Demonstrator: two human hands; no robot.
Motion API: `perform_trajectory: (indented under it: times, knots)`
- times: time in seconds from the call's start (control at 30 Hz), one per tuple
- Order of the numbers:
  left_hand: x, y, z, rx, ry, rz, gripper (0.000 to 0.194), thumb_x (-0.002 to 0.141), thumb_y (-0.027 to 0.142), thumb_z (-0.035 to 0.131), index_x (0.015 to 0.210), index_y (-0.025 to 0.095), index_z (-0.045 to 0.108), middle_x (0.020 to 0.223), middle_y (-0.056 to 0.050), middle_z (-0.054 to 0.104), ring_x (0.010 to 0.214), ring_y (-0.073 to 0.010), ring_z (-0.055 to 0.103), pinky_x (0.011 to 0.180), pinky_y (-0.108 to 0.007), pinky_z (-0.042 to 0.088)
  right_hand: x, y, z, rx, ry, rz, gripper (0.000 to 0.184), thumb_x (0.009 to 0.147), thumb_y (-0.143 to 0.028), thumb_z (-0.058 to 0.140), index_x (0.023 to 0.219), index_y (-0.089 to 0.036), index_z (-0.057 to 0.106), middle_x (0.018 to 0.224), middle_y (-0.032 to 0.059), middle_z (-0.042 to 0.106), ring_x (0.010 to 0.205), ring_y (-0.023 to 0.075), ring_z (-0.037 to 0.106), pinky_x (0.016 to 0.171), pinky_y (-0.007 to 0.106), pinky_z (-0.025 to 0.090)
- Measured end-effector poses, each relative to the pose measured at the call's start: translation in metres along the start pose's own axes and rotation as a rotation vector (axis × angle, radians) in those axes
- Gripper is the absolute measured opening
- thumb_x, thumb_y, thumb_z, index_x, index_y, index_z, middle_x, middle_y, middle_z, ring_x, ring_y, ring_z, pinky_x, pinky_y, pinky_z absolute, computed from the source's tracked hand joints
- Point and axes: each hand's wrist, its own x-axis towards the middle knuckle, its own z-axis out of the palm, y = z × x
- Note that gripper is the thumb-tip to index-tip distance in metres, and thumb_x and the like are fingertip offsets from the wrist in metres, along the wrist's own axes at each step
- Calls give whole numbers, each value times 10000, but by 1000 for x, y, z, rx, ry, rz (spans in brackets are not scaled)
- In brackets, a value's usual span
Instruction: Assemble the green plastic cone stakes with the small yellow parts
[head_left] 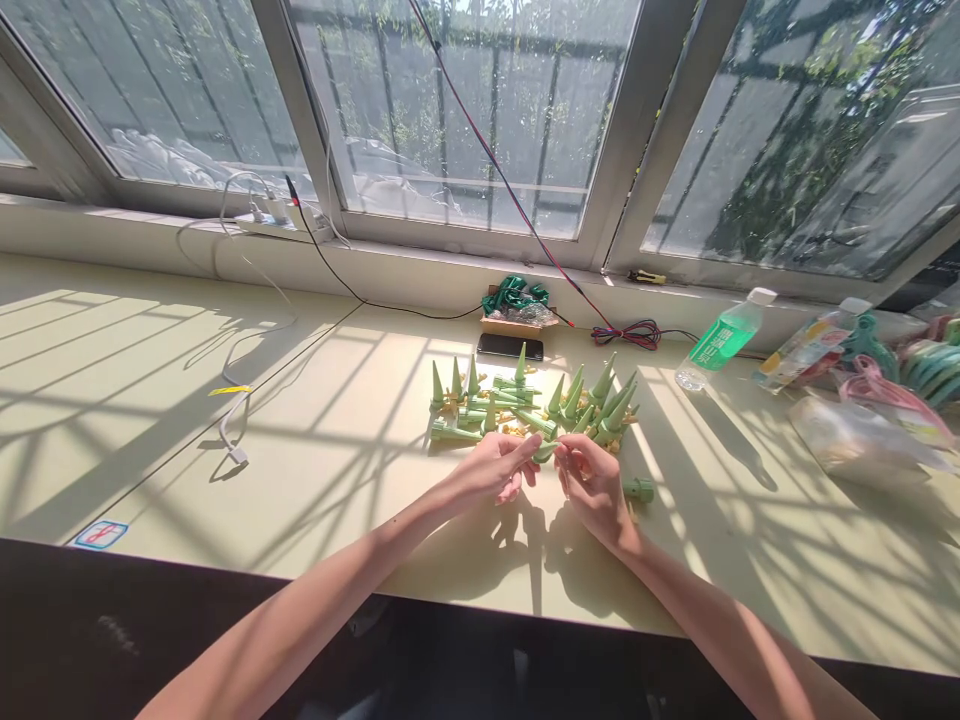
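Close together over the table, both my hands are at one small green cone-shaped piece (546, 452). My left hand (512, 465) pinches its left part between thumb and fingers. At the other end, the fingertips of my right hand (589, 470) are closed on its tip, partly hiding it. Just beyond my hands stand several green cones (606, 382) with pointed tops, and other green pieces (457, 432) lie on their sides. Small yellowish bits (514, 430) are scattered among them. Another green piece (639, 490) with a ridged end lies beside my right wrist, partly covered.
A black phone (510, 347) lies behind the cones, before a small box (517, 318) with green ribbon. To the right are a green-labelled bottle (724, 340), a second bottle (814, 345) and plastic bags (859, 430). A white cable (236, 420) crosses the left side.
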Motion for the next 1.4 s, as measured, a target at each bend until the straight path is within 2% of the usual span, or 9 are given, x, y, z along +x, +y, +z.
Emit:
perform_trajectory:
  times: [0.13,0.27,0.33,0.43,0.57,0.77,1.03,1.23,1.4]
  knots:
    - [0,-1,-3,-56,-26,14,590,830,686,626,791,99,672,703,-34,657,421,-62,489,430,-218,364,0,1,0,5,2,25,177,996,-328,541,911,-187,608,698,-1,551,514,103,474,460,234,380]
    - [-1,-2,-4,-58,-32,46,494,827,602,692,808,111,642,560,24,553,427,-70,480,450,-206,373,0,4,0,-18,5,57,191,990,-350,550,908,-188,609,696,-4,542,531,106,468,482,238,379]
    - [-1,-2,-3,-31,24,91,452,786,544,761,900,132,615,615,32,569,440,-73,487,428,-197,370,0,5,1,-48,10,64,222,991,-361,547,866,-186,600,669,-11,521,527,104,443,485,240,366]
    - [-3,0,1,116,144,260,450,764,457,803,1024,160,587,843,-9,622,532,-77,527,437,-191,413,-1,6,2,-58,12,91,269,994,-384,535,818,-187,588,599,-32,462,495,101,402,467,244,336]
    - [-6,0,6,392,203,537,305,865,347,709,1084,165,600,1070,-67,616,643,-81,576,516,-198,484,-2,7,2,-3,24,128,293,999,-405,521,807,-193,579,537,-55,403,457,101,382,446,246,318]
    - [-5,-7,5,496,218,682,248,905,260,675,1129,174,612,1084,-68,615,657,-73,594,555,-200,499,-1,3,1,17,23,132,308,1008,-406,507,795,-195,577,530,-52,422,446,101,383,437,248,318]
    - [-3,1,5,308,267,442,353,844,431,728,1070,189,605,1046,-58,626,632,-85,567,536,-205,498,-1,3,5,61,109,113,268,999,-422,529,860,-201,586,594,-37,457,475,107,415,434,243,353]
    - [1,3,1,-34,58,20,640,869,736,502,765,117,627,762,-47,635,425,-72,488,393,-212,347,-1,4,4,38,92,74,221,996,-388,545,918,-193,613,666,-15,516,495,101,438,441,233,367]
    - [1,0,-3,-79,-41,-38,650,847,739,544,764,106,667,558,-26,600,413,-85,477,449,-222,366,-1,4,2,0,-4,81,224,989,-384,552,911,-186,621,709,10,576,523,107,473,464,235,387]
